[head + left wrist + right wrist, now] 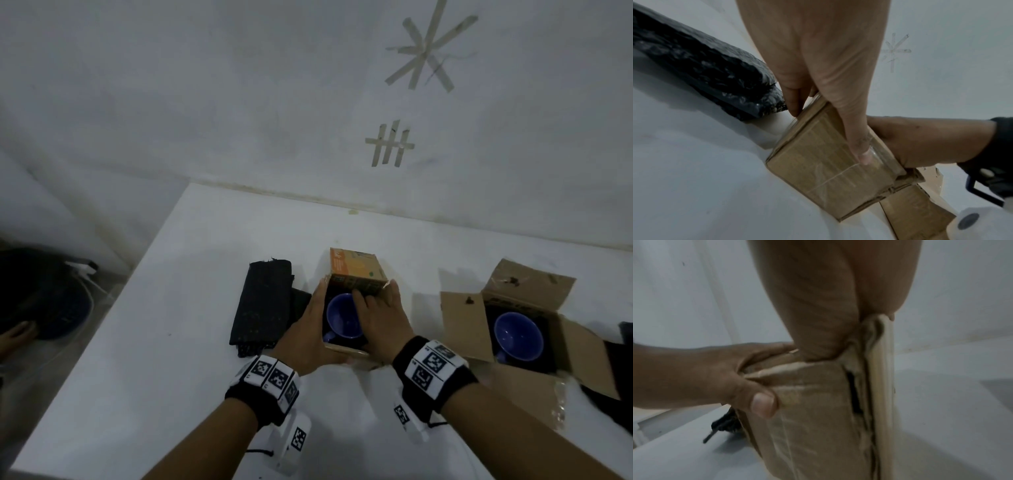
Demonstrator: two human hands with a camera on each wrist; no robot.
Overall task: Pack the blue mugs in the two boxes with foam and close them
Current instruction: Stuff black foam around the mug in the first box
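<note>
Cardboard centre box (346, 350) sits mid-bench (164, 359) in the head view. Its blue mug (343, 317) is nested in black foam and its far flap (356, 270) stands up, the orange print too blurred to read. A second box (462, 325), well to the right, holds another mug (518, 330), flaps splayed. From the left wrist, the left grip (818, 65) clasps the centre box's near corner, likely to steady it. From the right wrist, the right grip (828, 305) pinches the right flap (881, 369), probably to fold it shut.

Lighting dim, cool and even. Soft shadows lie on the desk (171, 342). Wrist views blurred close up; wide-angle bending at edges.
</note>
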